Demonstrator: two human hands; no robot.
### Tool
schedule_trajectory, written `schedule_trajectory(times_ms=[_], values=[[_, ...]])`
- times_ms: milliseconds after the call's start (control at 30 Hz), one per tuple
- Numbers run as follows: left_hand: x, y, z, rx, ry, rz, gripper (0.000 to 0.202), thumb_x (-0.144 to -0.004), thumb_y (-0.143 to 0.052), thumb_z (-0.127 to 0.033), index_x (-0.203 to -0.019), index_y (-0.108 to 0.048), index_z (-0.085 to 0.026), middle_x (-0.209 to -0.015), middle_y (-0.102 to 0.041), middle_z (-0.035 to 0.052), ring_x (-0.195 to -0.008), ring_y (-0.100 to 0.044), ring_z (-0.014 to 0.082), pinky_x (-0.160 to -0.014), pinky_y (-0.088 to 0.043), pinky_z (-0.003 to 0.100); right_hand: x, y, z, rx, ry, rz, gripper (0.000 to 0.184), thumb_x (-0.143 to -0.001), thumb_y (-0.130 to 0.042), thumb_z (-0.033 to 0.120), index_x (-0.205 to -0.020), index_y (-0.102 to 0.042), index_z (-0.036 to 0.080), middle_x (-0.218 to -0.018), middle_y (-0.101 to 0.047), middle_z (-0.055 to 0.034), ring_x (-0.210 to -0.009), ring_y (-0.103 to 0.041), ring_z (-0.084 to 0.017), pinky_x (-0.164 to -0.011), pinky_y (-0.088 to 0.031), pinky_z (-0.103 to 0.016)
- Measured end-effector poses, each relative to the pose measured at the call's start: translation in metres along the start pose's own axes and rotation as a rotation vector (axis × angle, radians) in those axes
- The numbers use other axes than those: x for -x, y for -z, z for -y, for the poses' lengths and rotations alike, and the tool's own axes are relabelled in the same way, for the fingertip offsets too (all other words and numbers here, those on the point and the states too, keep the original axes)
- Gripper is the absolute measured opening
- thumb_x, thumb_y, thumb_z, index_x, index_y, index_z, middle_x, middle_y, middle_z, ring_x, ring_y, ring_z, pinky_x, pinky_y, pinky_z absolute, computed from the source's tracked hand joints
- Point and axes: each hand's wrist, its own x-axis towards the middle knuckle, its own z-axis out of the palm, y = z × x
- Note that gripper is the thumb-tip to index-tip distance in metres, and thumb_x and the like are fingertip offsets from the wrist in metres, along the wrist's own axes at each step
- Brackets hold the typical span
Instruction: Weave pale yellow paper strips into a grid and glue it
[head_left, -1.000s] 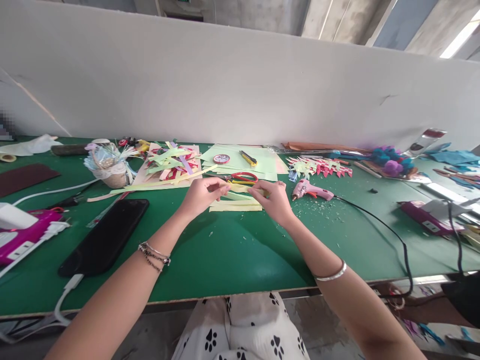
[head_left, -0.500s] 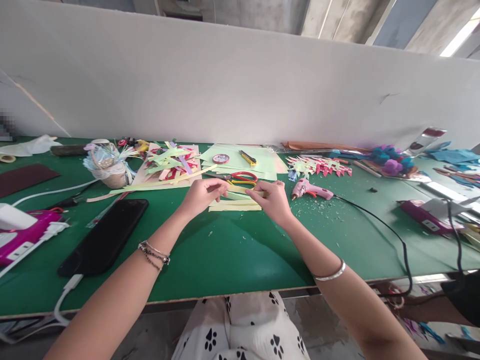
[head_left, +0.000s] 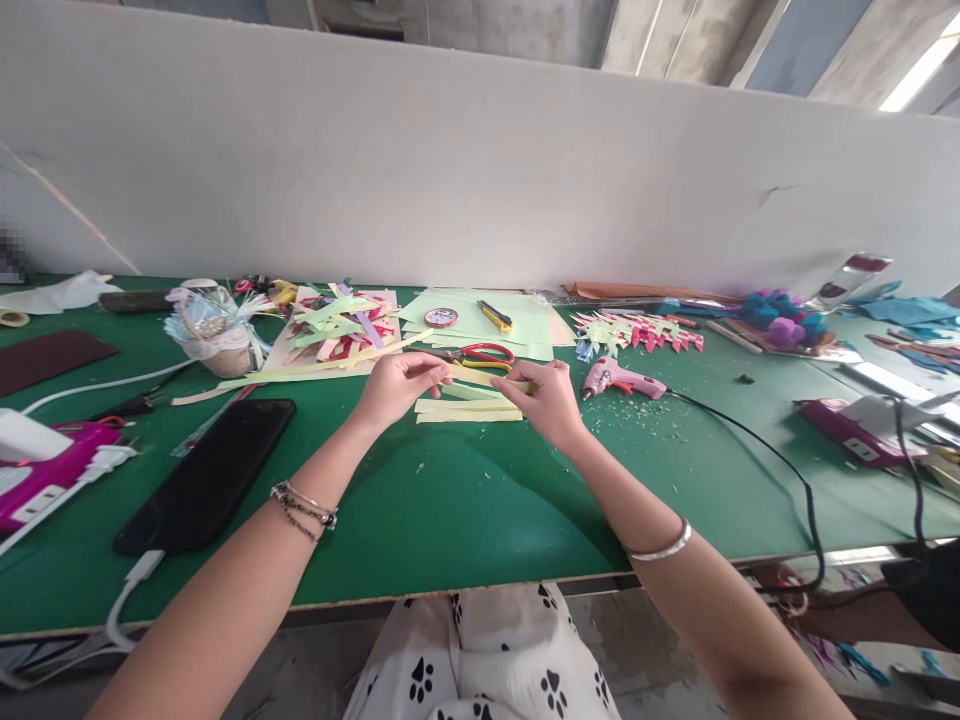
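A narrow pale yellow paper strip [head_left: 472, 376] spans the gap between my hands, just above the table. My left hand [head_left: 403, 388] pinches its left end between thumb and fingers. At the other end, my right hand [head_left: 546, 402] is closed on the strip, thumb against the fingers. Several pale yellow and green paper strips [head_left: 468, 411] lie flat beneath and between the hands. Right behind them rest red-and-yellow-handled pliers [head_left: 487, 352], their jaws toward the left and partly hidden by my left hand.
Behind are green paper sheets [head_left: 450, 302], a yellow utility knife [head_left: 496, 316] and a round dial [head_left: 441, 317]. A pink glue gun [head_left: 624, 379] lies right, its cord trailing over the edge. Left are a phone [head_left: 210, 475], a strip pile [head_left: 341, 325] and a small basket [head_left: 221, 335].
My left hand has shifted slightly to the left, so a little more of the strip shows between the hands. My right hand has stayed almost still.
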Motion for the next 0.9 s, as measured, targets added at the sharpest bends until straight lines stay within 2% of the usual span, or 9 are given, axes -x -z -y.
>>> schedule_trajectory(times_ms=[300, 400, 533, 667, 733, 900], values=[[-0.002, 0.009, 0.006, -0.094, -0.014, -0.012, 0.031, -0.073, -0.061, -0.045, -0.078, -0.068, -0.015, -0.073, -0.069, 0.0053, -0.050, -0.057, 0.0108, -0.055, -0.048, 0.023, -0.002, 0.004, 0.002, 0.016, -0.010, 0.028, 0.029, -0.079, -0.056, 0.044, -0.065, -0.060, 0.019, -0.047, -0.050, 0.0056, -0.047, -0.039, -0.008, -0.079, -0.033, -0.032], [-0.004, 0.013, 0.008, -0.083, -0.019, -0.039, 0.032, -0.072, -0.062, -0.045, -0.080, -0.068, -0.015, -0.073, -0.070, 0.0054, -0.051, -0.057, 0.0109, -0.056, -0.049, 0.024, -0.003, 0.007, 0.003, -0.046, -0.036, 0.054, 0.030, -0.079, -0.055, 0.044, -0.066, -0.062, 0.018, -0.053, -0.056, 0.0027, -0.048, -0.041, -0.009, -0.068, -0.037, -0.028], [-0.007, 0.021, 0.012, -0.071, -0.027, -0.079, 0.031, -0.070, -0.064, -0.045, -0.079, -0.069, -0.015, -0.071, -0.069, 0.0047, -0.051, -0.057, 0.0108, -0.057, -0.049, 0.024, -0.003, 0.010, 0.001, -0.144, -0.087, 0.036, 0.029, -0.077, -0.057, 0.045, -0.071, -0.064, 0.017, -0.067, -0.063, -0.0020, -0.056, -0.049, -0.012, -0.054, -0.036, -0.025], [-0.009, 0.030, 0.018, -0.035, -0.034, -0.124, 0.030, -0.070, -0.065, -0.043, -0.080, -0.069, -0.015, -0.062, -0.066, 0.0028, -0.060, -0.062, 0.0144, -0.064, -0.049, 0.026, -0.005, 0.012, -0.003, -0.289, -0.180, 0.025, 0.028, -0.074, -0.059, 0.044, -0.073, -0.064, 0.017, -0.054, -0.058, 0.0006, -0.048, -0.048, -0.011, -0.048, -0.037, -0.024], [-0.009, 0.032, 0.020, -0.013, -0.028, -0.146, 0.030, -0.070, -0.066, -0.042, -0.082, -0.069, -0.015, -0.059, -0.065, 0.0020, -0.063, -0.063, 0.0152, -0.066, -0.049, 0.027, -0.006, 0.013, -0.003, -0.420, -0.232, 0.033, 0.028, -0.073, -0.061, 0.044, -0.073, -0.063, 0.016, -0.052, -0.058, 0.0012, -0.047, -0.050, -0.011, -0.049, -0.040, -0.025], [-0.010, 0.035, 0.023, 0.031, -0.003, -0.193, 0.028, -0.068, -0.067, -0.038, -0.083, -0.069, -0.015, -0.057, -0.063, 0.0005, -0.062, -0.063, 0.0154, -0.063, -0.050, 0.027, -0.008, 0.014, -0.002, -0.681, -0.309, 0.020, 0.030, -0.070, -0.064, 0.046, -0.077, -0.064, 0.016, -0.065, -0.067, -0.0017, -0.056, -0.062, -0.013, -0.064, -0.050, -0.029]])
